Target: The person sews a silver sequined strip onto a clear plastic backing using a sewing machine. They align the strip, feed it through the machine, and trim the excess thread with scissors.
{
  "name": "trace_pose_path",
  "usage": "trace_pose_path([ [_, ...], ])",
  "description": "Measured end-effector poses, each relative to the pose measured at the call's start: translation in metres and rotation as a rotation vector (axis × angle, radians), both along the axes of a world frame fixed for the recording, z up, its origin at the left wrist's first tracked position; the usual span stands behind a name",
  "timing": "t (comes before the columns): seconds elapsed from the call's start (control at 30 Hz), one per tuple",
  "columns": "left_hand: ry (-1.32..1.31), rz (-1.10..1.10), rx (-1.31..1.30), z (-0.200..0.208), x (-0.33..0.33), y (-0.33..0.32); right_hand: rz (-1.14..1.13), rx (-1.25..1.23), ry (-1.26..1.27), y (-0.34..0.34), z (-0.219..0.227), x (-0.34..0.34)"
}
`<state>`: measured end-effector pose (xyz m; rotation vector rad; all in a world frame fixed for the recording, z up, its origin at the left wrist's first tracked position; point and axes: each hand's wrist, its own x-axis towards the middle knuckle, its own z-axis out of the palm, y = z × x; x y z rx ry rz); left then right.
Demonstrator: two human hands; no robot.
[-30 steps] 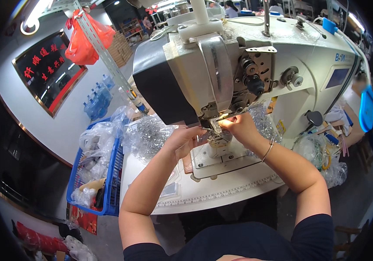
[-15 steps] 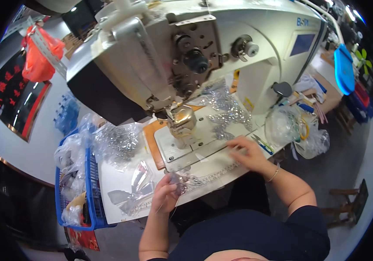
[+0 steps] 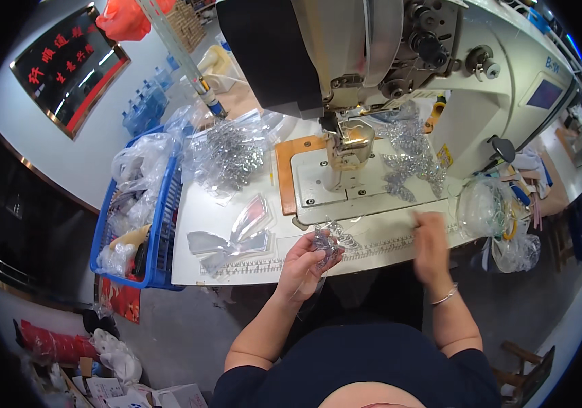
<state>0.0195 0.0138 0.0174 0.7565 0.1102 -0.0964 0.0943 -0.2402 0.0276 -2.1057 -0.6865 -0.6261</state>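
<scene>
At the table's front edge my left hand is closed round a silvery, glittery openwork piece. Wing-like tips of similar silver pieces stick out past its fingers toward the sewing machine. My right hand is over the front edge, right of the left hand. Motion smears its fingers, so what they hold, if anything, cannot be made out. Ahead of both hands is the sewing machine's needle area, above a white plate. Silver glitter pieces lie heaped right of the needle.
Flat shiny bow-shaped pieces lie left of my left hand. Behind them is a clear bag of silver pieces. A blue basket with plastic bags stands at the table's left. Another clear bag sits at the right, and a ruler strip runs along the front.
The view has swung left, shifting the table rightward in the picture. My right hand has moved toward the front edge. Small scissors seen earlier beside it no longer show. The left hand keeps its hold.
</scene>
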Motion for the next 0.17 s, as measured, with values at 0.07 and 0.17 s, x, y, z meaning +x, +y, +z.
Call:
trace_pose_path([
  [0.07, -0.02, -0.017, -0.029, 0.0, -0.003, -0.001, 0.173, -0.027, 0.176, 0.038, 0.012, -0.021],
  [0.17, -0.023, -0.039, -0.056, 0.0, -0.008, -0.001, 0.296, -0.111, 0.083, 0.057, 0.001, -0.02],
])
